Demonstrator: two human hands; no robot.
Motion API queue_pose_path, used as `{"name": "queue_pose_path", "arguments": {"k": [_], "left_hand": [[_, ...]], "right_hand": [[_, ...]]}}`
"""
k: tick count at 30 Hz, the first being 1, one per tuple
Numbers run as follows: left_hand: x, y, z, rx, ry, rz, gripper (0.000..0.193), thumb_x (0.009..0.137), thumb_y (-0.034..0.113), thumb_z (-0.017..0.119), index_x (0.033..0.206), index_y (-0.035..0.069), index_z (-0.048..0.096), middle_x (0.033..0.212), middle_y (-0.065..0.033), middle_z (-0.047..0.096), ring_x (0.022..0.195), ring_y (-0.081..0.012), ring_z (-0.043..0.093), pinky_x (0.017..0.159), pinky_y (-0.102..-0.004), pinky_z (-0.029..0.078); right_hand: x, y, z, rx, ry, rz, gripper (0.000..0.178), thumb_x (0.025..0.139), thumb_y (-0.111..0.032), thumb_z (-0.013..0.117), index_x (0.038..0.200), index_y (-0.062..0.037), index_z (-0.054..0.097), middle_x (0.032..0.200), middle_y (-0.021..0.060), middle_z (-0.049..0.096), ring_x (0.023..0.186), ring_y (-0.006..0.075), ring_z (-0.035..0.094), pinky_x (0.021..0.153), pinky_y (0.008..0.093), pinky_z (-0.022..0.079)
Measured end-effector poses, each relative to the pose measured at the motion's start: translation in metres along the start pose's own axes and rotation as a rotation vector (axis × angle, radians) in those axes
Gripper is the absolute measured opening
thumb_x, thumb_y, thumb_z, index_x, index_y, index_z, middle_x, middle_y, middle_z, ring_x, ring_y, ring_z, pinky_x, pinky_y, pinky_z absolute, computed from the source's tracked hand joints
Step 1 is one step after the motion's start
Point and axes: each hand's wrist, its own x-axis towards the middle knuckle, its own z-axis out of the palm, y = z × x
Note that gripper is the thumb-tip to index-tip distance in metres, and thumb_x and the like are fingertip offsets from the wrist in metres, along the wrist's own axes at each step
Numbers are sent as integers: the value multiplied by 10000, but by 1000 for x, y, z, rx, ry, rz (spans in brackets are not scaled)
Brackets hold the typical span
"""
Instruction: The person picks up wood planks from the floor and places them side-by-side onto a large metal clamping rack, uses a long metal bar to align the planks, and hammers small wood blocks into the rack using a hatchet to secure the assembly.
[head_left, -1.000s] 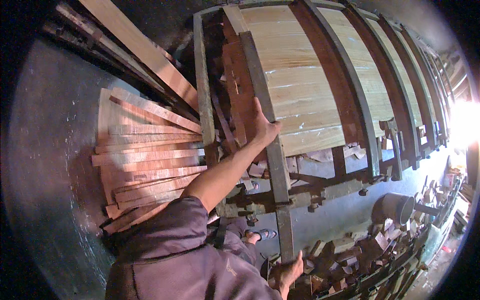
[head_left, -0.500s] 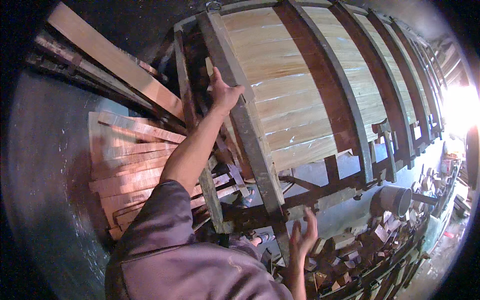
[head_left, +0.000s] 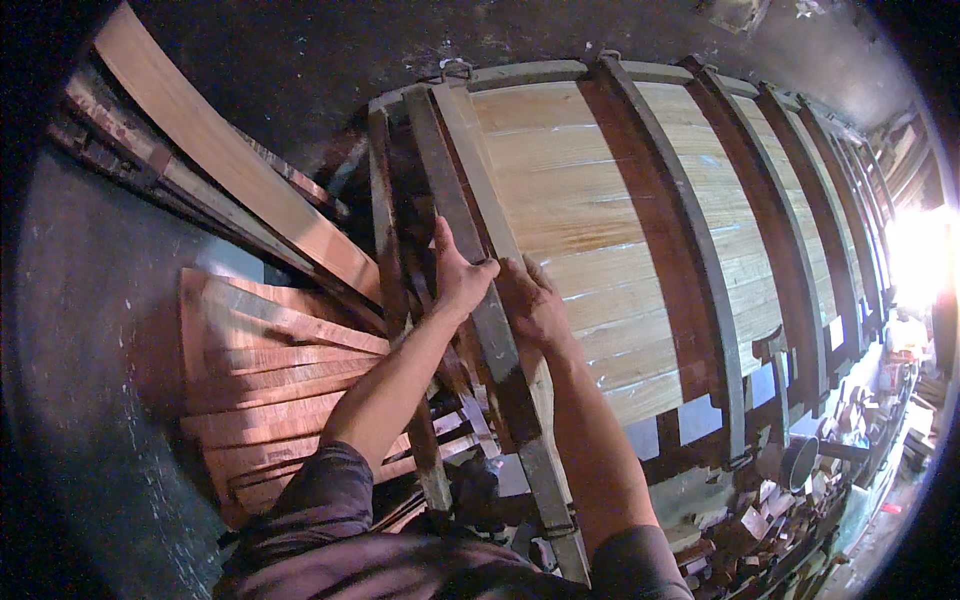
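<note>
A wide panel of pale wooden boards (head_left: 560, 190) lies in a clamping frame, under several dark crossbars (head_left: 690, 220). My left hand (head_left: 462, 285) grips the leftmost long dark bar (head_left: 435, 150); its thumb lies across the bar and its other fingers reach along the far left side, partly hidden. Beside that bar runs a pale wooden strip (head_left: 470, 150) along the panel's left edge. My right hand (head_left: 540, 310) is closed over this strip, fingers bent, close to my left hand. The undersides of both grips are hidden.
Reddish planks (head_left: 270, 390) lie fanned out at the left, below a long board (head_left: 230, 150) on dark beams. A hammer (head_left: 774, 350) hangs at the frame's near edge. Beyond it are a round container (head_left: 798, 463) and a heap of wood offcuts (head_left: 745, 525).
My right hand has come up from the near edge of the frame onto the wooden strip. My left hand stays on the dark bar, slightly nearer. The view has shifted.
</note>
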Motion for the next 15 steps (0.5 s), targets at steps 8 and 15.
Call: {"name": "queue_pose_path", "arguments": {"k": [8, 15], "left_hand": [[27, -30, 4, 72, 98, 115, 1180, 672, 141, 793, 1588, -28, 68, 1444, -231, 505, 1268, -305, 542, 1089, -343, 413], [32, -7, 14, 5, -16, 10, 1189, 662, 169, 803, 1580, -43, 79, 1582, -282, 286, 1468, -362, 289, 1218, -388, 224]], "right_hand": [[-106, -6, -22, -111, -93, -43, 592, 881, -106, 574, 1468, -112, 493, 1505, 215, 467, 1385, 463, 419, 1164, 553, 298], [-156, -32, -55, -231, -290, 62, 705, 849, -216, 606, 1525, -122, 426, 1580, 207, 374, 1479, 454, 280, 1204, 592, 184]]}}
